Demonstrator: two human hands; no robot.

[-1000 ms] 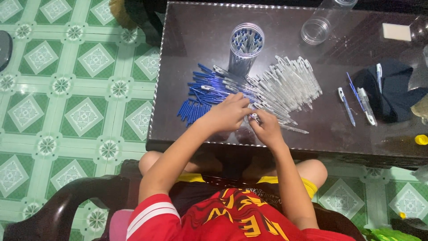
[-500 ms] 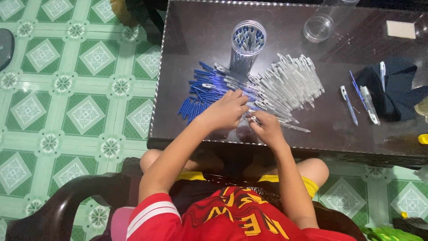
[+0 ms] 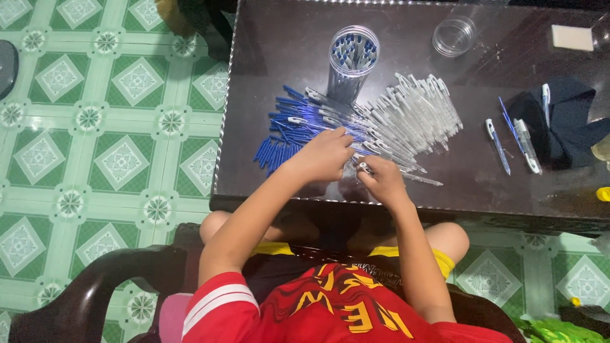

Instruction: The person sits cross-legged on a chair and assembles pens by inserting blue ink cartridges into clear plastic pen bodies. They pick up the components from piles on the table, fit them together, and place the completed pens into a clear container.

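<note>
My left hand (image 3: 323, 155) lies on the near edge of a heap of clear pen barrels (image 3: 410, 121), its fingers curled around a thin pen piece. Close beside it, my right hand (image 3: 381, 180) pinches a clear pen barrel (image 3: 364, 168) with a metal tip. The two hands nearly touch above the front of the dark glossy table (image 3: 292, 44). A spread of blue pen parts (image 3: 279, 136) lies just left of my left hand. Behind the heap stands a tall clear jar (image 3: 352, 60) filled with assembled pens.
A clear round lid (image 3: 453, 36) lies at the back. To the right are loose pens (image 3: 508, 136), a dark cloth (image 3: 565, 121) and a white block (image 3: 572, 37). A dark chair arm (image 3: 108, 279) curves at the lower left over the green tiled floor (image 3: 95, 127).
Both hands stay together at the front of the pen heap with small finger movements. The view has shifted slightly.
</note>
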